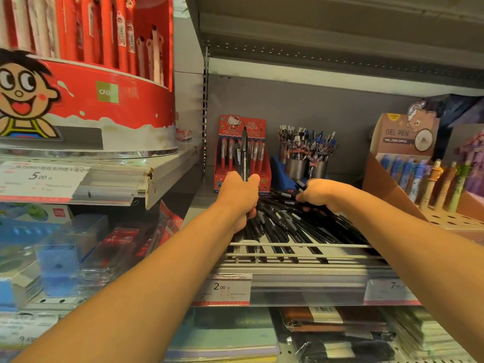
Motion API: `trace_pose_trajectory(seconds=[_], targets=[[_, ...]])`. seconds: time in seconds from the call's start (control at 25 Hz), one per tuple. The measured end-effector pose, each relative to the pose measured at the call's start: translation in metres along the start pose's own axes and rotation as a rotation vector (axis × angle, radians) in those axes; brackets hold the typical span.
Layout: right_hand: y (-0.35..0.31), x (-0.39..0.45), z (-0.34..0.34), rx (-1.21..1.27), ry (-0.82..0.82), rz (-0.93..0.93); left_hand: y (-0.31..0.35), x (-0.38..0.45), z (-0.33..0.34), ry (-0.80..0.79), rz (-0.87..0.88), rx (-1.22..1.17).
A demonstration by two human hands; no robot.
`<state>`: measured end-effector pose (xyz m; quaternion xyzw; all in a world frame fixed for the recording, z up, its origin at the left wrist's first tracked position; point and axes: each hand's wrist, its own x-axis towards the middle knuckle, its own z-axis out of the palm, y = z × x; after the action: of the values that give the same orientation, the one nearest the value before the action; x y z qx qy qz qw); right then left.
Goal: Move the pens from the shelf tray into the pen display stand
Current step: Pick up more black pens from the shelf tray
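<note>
Pens heaped in shelf tray. My left hand grips upright bundle, aimed at red stand behind; right hand curled over heap, gathering more.

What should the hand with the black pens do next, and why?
Probably lift the left hand a little farther and lower its black pens into the red display stand right behind them. It already grips them upright there, while the right hand is down gathering more from the pile in the shelf tray.
</note>
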<state>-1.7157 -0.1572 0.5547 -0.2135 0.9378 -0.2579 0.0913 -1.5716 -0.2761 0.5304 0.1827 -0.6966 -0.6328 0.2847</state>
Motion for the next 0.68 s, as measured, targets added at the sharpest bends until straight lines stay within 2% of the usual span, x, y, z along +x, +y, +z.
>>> trace_pose_trajectory(seconds=[0.12,0.36,0.52,0.6,0.68], targets=[[0.001,-0.001,-0.001,-0.018,0.047,-0.019,-0.001,-0.001,0.001,-0.023,-0.019,-0.006],[-0.005,-0.008,-0.007,0.355,0.156,-0.108,0.002,-0.005,0.0,-0.067,-0.068,-0.07],[-0.029,-0.019,-0.008,0.874,0.116,-0.249,0.002,-0.008,0.004,-0.138,0.014,-0.085],[-0.047,-0.028,-0.004,1.155,0.025,-0.239,0.004,-0.009,0.005,-0.147,0.053,-0.094],[-0.063,-0.038,0.002,1.283,-0.034,-0.232,0.007,-0.009,0.005,-0.128,0.063,-0.131]])
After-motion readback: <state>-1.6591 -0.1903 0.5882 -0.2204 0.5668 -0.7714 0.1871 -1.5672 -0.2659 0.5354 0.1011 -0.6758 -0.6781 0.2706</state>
